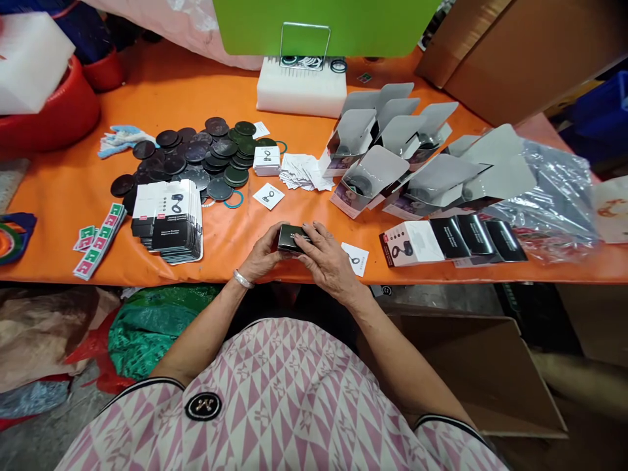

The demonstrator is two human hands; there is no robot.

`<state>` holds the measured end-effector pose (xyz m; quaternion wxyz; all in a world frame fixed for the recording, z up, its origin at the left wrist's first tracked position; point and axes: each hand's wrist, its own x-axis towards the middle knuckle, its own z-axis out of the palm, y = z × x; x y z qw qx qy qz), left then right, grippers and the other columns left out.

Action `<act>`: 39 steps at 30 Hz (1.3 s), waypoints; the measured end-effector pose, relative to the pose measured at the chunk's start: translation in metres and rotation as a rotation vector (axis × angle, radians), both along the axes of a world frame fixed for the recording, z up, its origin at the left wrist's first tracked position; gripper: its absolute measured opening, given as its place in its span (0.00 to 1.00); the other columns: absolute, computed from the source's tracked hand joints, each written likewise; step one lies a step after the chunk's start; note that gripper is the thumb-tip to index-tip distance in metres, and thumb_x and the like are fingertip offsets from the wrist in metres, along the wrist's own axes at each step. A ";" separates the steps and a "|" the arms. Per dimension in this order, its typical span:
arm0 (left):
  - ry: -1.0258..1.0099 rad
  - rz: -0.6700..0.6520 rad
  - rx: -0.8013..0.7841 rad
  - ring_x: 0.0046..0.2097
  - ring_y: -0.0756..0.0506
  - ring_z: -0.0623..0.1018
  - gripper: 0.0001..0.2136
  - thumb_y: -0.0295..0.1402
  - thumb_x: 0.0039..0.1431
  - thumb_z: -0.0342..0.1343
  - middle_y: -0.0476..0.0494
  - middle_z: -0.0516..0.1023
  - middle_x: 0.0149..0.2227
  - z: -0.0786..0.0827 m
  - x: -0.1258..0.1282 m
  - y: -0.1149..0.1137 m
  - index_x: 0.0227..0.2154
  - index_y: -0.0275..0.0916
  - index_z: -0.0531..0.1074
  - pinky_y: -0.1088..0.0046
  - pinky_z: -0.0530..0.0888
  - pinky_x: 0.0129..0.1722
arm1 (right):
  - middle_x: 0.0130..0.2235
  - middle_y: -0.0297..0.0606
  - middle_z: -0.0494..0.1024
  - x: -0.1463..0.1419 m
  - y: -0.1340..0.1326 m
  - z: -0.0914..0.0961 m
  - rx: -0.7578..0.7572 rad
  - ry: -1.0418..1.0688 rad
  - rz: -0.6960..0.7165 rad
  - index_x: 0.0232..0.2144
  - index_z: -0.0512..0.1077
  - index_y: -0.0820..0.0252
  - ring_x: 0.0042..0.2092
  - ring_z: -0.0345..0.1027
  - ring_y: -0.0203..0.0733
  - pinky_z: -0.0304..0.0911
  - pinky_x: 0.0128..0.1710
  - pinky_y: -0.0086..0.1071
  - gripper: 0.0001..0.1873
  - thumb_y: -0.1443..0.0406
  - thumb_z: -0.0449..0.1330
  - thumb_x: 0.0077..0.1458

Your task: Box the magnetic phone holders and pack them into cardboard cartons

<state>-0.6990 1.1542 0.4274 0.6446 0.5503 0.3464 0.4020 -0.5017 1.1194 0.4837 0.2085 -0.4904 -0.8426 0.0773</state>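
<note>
Both hands are at the same small black box (289,239), printed w/ white text, held up just off the orange table (73,216). L hand (262,254) grips its left end, fingers curled over, silver bangle (243,279) on the wrist. R hand (328,260) grasps from the other side, fingers across the top. Neither hand is released or in a tight fist; both are closed on the box, whose lower part is hidden by the fingers.

Work in hand: handling this one box at the table edge. Just R of R hand lies a white card (354,259) w/ a small printed icon. Further R of R hand: a row of boxes (454,241), black and white, then a clear plastic bag (544,203). Ahead of R hand: grey folded cartons (377,150), open and unfilled-looking. L of L hand: a stack of black-and-white sleeves (169,222). Ahead of L hand: a heap of black discs (196,157) w/ a blue ring (233,199) at its edge, plus loose white cards (304,172) and a small white box (267,161).
</note>
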 end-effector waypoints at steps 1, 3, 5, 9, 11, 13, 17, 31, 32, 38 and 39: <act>0.022 0.002 0.025 0.56 0.40 0.72 0.33 0.41 0.54 0.65 0.35 0.70 0.57 0.001 -0.001 0.000 0.60 0.38 0.60 0.61 0.70 0.57 | 0.64 0.44 0.66 0.004 0.000 -0.001 -0.022 0.057 0.036 0.58 0.70 0.56 0.69 0.50 0.50 0.60 0.62 0.50 0.21 0.61 0.48 0.68; 0.104 0.037 0.128 0.59 0.38 0.70 0.35 0.42 0.54 0.65 0.33 0.67 0.60 0.007 -0.002 0.001 0.62 0.38 0.58 0.58 0.68 0.60 | 0.64 0.43 0.66 0.009 0.001 -0.004 -0.051 0.167 0.080 0.59 0.69 0.55 0.70 0.47 0.47 0.59 0.64 0.50 0.21 0.62 0.47 0.68; 0.220 0.086 0.283 0.63 0.36 0.66 0.38 0.42 0.54 0.65 0.31 0.63 0.62 0.014 -0.001 0.001 0.64 0.39 0.56 0.56 0.66 0.61 | 0.62 0.43 0.68 0.010 0.002 -0.009 -0.057 0.246 0.068 0.59 0.69 0.54 0.70 0.48 0.45 0.58 0.65 0.51 0.21 0.63 0.47 0.68; 0.408 0.072 0.561 0.64 0.35 0.63 0.33 0.45 0.59 0.59 0.29 0.62 0.62 0.022 0.002 0.002 0.64 0.38 0.58 0.52 0.63 0.63 | 0.61 0.44 0.69 0.008 0.001 -0.022 -0.043 0.321 0.018 0.58 0.70 0.55 0.69 0.49 0.46 0.56 0.65 0.54 0.20 0.62 0.49 0.67; 0.454 0.061 0.621 0.64 0.34 0.62 0.33 0.47 0.59 0.58 0.29 0.62 0.62 0.022 0.002 0.004 0.63 0.37 0.58 0.50 0.61 0.64 | 0.62 0.44 0.69 0.009 0.003 -0.027 -0.016 0.325 0.032 0.57 0.70 0.55 0.70 0.45 0.46 0.56 0.66 0.54 0.20 0.60 0.50 0.67; 0.425 0.029 0.618 0.64 0.34 0.63 0.34 0.48 0.59 0.58 0.29 0.63 0.61 0.022 -0.001 0.007 0.63 0.37 0.58 0.50 0.62 0.63 | 0.61 0.44 0.70 0.013 0.007 -0.026 0.022 0.307 0.077 0.55 0.72 0.55 0.70 0.45 0.45 0.56 0.65 0.53 0.19 0.58 0.51 0.67; 0.307 -0.089 0.526 0.60 0.39 0.68 0.27 0.45 0.63 0.55 0.33 0.67 0.58 0.028 -0.011 0.015 0.61 0.39 0.62 0.57 0.67 0.61 | 0.57 0.45 0.73 0.020 0.019 -0.003 0.009 0.170 0.162 0.50 0.75 0.57 0.63 0.61 0.47 0.62 0.61 0.50 0.17 0.58 0.53 0.66; 0.405 -0.014 0.654 0.60 0.38 0.67 0.25 0.39 0.63 0.56 0.32 0.67 0.58 0.025 -0.008 0.014 0.61 0.38 0.61 0.56 0.67 0.61 | 0.61 0.45 0.70 0.011 -0.001 -0.012 -0.021 0.034 0.049 0.57 0.70 0.56 0.70 0.46 0.49 0.56 0.63 0.56 0.20 0.62 0.51 0.66; 0.415 -0.011 0.665 0.60 0.39 0.67 0.26 0.38 0.63 0.56 0.31 0.67 0.58 0.025 -0.007 0.014 0.61 0.37 0.61 0.56 0.67 0.61 | 0.61 0.45 0.70 0.010 0.000 -0.009 -0.013 0.017 0.048 0.57 0.70 0.56 0.70 0.48 0.50 0.55 0.63 0.55 0.19 0.62 0.51 0.66; 0.407 0.022 0.686 0.60 0.39 0.69 0.24 0.38 0.62 0.53 0.32 0.69 0.57 0.020 -0.008 0.015 0.59 0.36 0.62 0.56 0.67 0.61 | 0.63 0.46 0.66 -0.021 -0.003 0.013 0.049 -0.141 0.065 0.56 0.70 0.58 0.68 0.50 0.57 0.43 0.65 0.62 0.21 0.57 0.54 0.66; 0.406 0.050 0.667 0.60 0.39 0.69 0.24 0.38 0.63 0.52 0.32 0.69 0.57 0.018 -0.009 0.015 0.60 0.36 0.62 0.56 0.67 0.61 | 0.64 0.46 0.65 -0.028 -0.005 0.012 0.056 -0.153 0.080 0.57 0.68 0.59 0.68 0.49 0.57 0.43 0.65 0.62 0.20 0.59 0.52 0.67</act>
